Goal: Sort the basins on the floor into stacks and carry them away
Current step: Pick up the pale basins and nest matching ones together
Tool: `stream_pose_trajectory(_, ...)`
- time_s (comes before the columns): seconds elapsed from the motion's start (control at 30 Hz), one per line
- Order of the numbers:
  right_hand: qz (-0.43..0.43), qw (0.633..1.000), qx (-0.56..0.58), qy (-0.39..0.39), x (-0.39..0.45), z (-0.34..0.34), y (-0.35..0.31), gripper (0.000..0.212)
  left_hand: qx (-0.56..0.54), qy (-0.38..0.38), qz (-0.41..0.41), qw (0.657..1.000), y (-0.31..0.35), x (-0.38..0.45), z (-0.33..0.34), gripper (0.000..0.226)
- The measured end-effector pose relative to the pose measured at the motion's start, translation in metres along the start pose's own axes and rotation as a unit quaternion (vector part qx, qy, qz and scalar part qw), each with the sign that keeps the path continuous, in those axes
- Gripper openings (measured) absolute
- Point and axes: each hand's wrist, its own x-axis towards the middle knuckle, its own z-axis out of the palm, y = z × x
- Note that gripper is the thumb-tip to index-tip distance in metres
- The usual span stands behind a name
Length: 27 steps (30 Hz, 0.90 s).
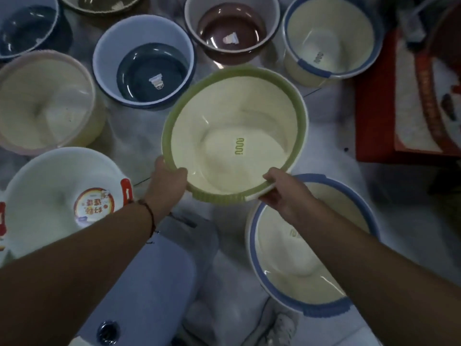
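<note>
Basins crowd the floor (139, 136) — narrow bare gaps between rims, red box (374, 116) blocking right

The green-rimmed basin (233, 136) bears a green "nuni" mark inside, and the round sticker (94, 206) in the white basin (50, 186) shows unreadable characters.

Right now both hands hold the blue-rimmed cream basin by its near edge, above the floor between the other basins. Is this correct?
Not quite: the rim colour is wrong. The head view shows the left hand and the right hand gripping the near edge of the green-rimmed cream basin. A blue-rimmed cream basin sits untouched below the right hand. The rest is correct.
</note>
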Motion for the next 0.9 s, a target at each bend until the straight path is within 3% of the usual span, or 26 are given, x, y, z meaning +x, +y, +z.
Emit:
stream_pose_trajectory(0.07,-0.023,0.999,-0.029,-0.017,-0.029,-0.051,-0.006,0.023,-0.033,-0.008,0.013,0.999,0.01,-0.01,0.004,0.053)
stream_pose_trajectory(0.13,-0.03,0.996,-0.079,-0.02,-0.053,-0.105,-0.004,0.022,-0.065,-0.078,-0.009,0.995,0.024,-0.023,0.014,0.054)
stream_pose_trajectory(0.2,-0.007,0.996,-0.086,0.024,-0.071,-0.157,0.008,0.009,-0.051,-0.133,-0.014,0.99,0.034,-0.032,0.03,0.062)
stream_pose_trajectory(0.27,0.034,0.991,-0.097,0.085,-0.08,-0.201,0.031,0.006,0.019,-0.173,0.026,0.984,0.038,-0.044,0.051,0.069)
stream_pose_trajectory(0.33,0.082,0.982,-0.117,0.124,-0.084,-0.233,0.061,0.003,0.148,-0.206,0.079,0.964,0.035,-0.058,0.074,0.061)
stream_pose_trajectory(0.4,0.098,0.977,-0.127,0.14,-0.084,-0.248,0.088,0.007,0.235,-0.193,0.108,0.946,0.026,-0.072,0.092,0.048)
stream_pose_trajectory(0.57,0.092,0.967,-0.089,0.222,-0.065,-0.253,0.12,0.014,0.196,-0.115,0.174,0.958,0.007,-0.094,0.117,0.057)
stream_pose_trajectory(0.73,0.085,0.943,-0.076,0.313,-0.065,-0.269,0.144,0.009,0.195,-0.233,0.15,0.941,-0.017,-0.112,0.129,0.064)
stream_pose_trajectory(0.9,0.09,0.956,-0.092,0.265,-0.038,-0.278,0.146,0.023,0.24,-0.227,0.145,0.933,-0.029,-0.094,0.147,0.059)
